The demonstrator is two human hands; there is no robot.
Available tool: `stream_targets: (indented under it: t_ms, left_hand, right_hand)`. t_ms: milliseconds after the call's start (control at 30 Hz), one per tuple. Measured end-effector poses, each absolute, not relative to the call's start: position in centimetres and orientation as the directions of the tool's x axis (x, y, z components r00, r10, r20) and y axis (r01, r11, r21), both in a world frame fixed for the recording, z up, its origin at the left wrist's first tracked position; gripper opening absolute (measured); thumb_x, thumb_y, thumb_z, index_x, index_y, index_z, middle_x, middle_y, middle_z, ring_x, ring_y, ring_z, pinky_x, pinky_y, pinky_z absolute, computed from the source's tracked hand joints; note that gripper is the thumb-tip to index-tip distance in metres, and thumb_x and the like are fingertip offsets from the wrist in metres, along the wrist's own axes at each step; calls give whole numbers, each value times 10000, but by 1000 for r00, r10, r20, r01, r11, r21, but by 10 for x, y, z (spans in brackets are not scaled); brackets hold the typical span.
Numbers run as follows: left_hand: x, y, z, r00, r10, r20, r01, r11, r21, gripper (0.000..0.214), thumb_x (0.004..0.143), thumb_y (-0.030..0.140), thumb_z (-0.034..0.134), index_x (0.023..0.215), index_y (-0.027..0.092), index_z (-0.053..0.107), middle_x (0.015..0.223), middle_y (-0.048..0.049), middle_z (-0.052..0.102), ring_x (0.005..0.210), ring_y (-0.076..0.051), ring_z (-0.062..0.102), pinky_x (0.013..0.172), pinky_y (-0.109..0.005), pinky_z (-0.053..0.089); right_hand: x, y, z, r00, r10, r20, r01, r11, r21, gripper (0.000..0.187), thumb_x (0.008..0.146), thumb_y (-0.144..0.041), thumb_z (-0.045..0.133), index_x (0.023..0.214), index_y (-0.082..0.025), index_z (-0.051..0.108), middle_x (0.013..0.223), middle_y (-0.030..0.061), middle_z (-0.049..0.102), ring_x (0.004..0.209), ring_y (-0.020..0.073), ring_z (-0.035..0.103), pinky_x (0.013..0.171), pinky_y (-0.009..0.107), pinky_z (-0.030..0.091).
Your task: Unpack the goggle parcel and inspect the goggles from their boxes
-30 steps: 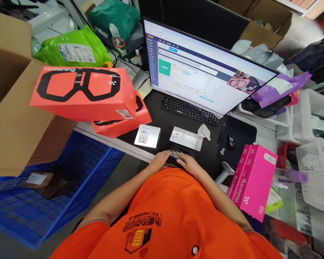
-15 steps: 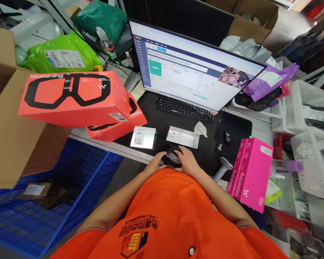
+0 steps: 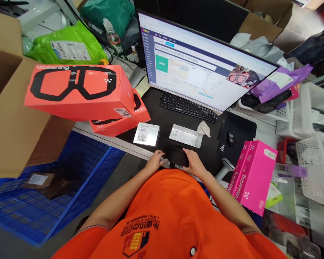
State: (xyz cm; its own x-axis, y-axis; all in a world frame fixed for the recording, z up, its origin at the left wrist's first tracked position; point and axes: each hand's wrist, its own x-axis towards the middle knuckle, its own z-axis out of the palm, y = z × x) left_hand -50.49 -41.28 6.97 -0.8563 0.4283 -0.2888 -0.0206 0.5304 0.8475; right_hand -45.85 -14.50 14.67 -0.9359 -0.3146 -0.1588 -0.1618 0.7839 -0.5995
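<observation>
Close to my body, at the desk's front edge, my right hand (image 3: 193,162) grips the right side of a soft-looking black item (image 3: 178,157); its exact kind I cannot make out. My left hand (image 3: 154,162) is at its left, fingers curled in around a small pale, clear-looking piece that is mostly hidden. Just beyond my hands lie a silver box (image 3: 152,135) with a printed label and an open silver tray-like box part (image 3: 185,136). A crumpled tissue (image 3: 204,128) touches the tray's far right corner.
Stacked orange-red boxes (image 3: 78,91) stand left, beside an open carton (image 3: 13,108) above a blue crate (image 3: 51,201). A monitor (image 3: 189,64) and keyboard (image 3: 189,107) are ahead. Right are a mouse (image 3: 230,137), a scanner (image 3: 224,169), pink boxes (image 3: 256,176) and white baskets (image 3: 313,165).
The black item has turned: a ring-like shape with a clear inside showed before, and now a flat dark face shows. My left hand has drawn slightly away from my right. The view has shifted a little.
</observation>
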Motion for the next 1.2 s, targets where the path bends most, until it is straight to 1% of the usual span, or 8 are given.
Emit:
stream_targets:
  t_ms: [133, 333, 500, 667, 800, 900, 1067, 1200]
  left_hand:
    - [-511, -402, 82, -855, 432, -287, 23, 584, 811, 362, 963, 387, 450, 723, 170, 612, 885, -64, 592, 860, -193, 589, 865, -364, 514]
    - [-515, -392, 117, -794, 528, -301, 106, 609, 786, 514, 1022, 371, 237, 675, 179, 564, 600, -11, 535, 571, -157, 528, 624, -293, 479]
    - [-510, -343, 148, -677, 709, -198, 324, 529, 784, 284, 918, 359, 538, 741, 180, 668, 813, -99, 698, 777, -237, 644, 800, -387, 516]
    - [-503, -298, 163, -628, 722, -290, 363, 602, 711, 260, 924, 314, 550, 896, 124, 725, 873, -153, 728, 819, -289, 670, 837, -444, 520]
    - [-508, -306, 175, -630, 710, -315, 362, 628, 689, 250, 946, 294, 530, 848, 142, 703, 884, -126, 721, 870, -272, 682, 847, -404, 530]
    - [-508, -327, 177, -649, 720, -247, 381, 588, 714, 171, 933, 324, 593, 960, 176, 675, 1083, -105, 698, 1066, -250, 643, 982, -388, 497]
    - [-497, -350, 154, -747, 662, 51, 386, 370, 845, 322, 860, 269, 689, 1156, 206, 578, 1366, -144, 563, 1318, -277, 507, 1112, -480, 410]
    - [-500, -354, 137, -813, 579, 59, 342, 394, 853, 538, 788, 290, 768, 1254, 197, 516, 1433, -187, 502, 1376, -316, 459, 1136, -531, 378]
  right_hand:
    - [-458, -146, 146, -935, -316, -158, -161, 778, -607, 896, 737, -226, 704, 1546, -184, 322, 1415, 172, 541, 1302, 325, 490, 1095, 514, 369]
    - [-458, -154, 138, -913, -367, -176, -222, 811, -541, 819, 777, -198, 705, 1526, -178, 376, 1420, 151, 549, 1284, 311, 497, 1094, 485, 384]
    - [-450, -159, 126, -914, -379, -144, -262, 824, -502, 745, 855, -184, 630, 1550, -142, 364, 1439, 156, 553, 1301, 316, 486, 1108, 481, 370]
    - [-445, -164, 114, -958, -282, -57, -211, 822, -529, 672, 908, -190, 494, 1567, -167, 359, 1439, 144, 572, 1306, 300, 501, 1147, 502, 320]
    - [-448, -168, 114, -961, -278, 8, -234, 791, -565, 643, 939, -233, 448, 1574, -217, 349, 1464, 102, 567, 1298, 261, 521, 1192, 503, 269]
    - [-450, -168, 117, -962, -262, 79, -254, 747, -615, 536, 997, -272, 389, 1529, -227, 434, 1490, 104, 547, 1329, 256, 510, 1193, 519, 275]
    - [-455, -167, 118, -971, -216, 98, -224, 696, -682, 413, 1045, -315, 384, 1387, -262, 609, 1457, 103, 584, 1363, 263, 511, 1202, 566, 261]
    - [-457, -170, 114, -965, -237, 116, -245, 640, -728, 406, 1035, -319, 422, 1392, -264, 608, 1463, 95, 580, 1382, 261, 510, 1195, 580, 285]
